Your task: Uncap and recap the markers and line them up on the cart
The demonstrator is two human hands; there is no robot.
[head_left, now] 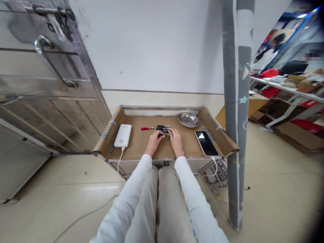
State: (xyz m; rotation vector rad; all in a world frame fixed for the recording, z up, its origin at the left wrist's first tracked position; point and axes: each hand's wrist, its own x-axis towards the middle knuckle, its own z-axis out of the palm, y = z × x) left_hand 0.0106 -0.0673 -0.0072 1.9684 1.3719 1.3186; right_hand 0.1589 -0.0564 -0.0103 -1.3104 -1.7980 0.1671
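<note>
My left hand (155, 141) and my right hand (175, 141) rest on a low cardboard-lined tray table (136, 145), fingers curled together around a small black object (163, 135) held between them. Just beyond the fingertips lies a cluster of small black parts (163, 128). A red pen-like item (146, 128) lies to the left of those parts. What exactly the black object is stays too small to tell.
A white power bank (123, 135) with a cable lies at the table's left, a phone (206, 143) at the right, a metal bowl (188, 119) at the back right. A grey padded pillar (236, 111) stands right; a metal cabinet (45, 84) left. People sit far right.
</note>
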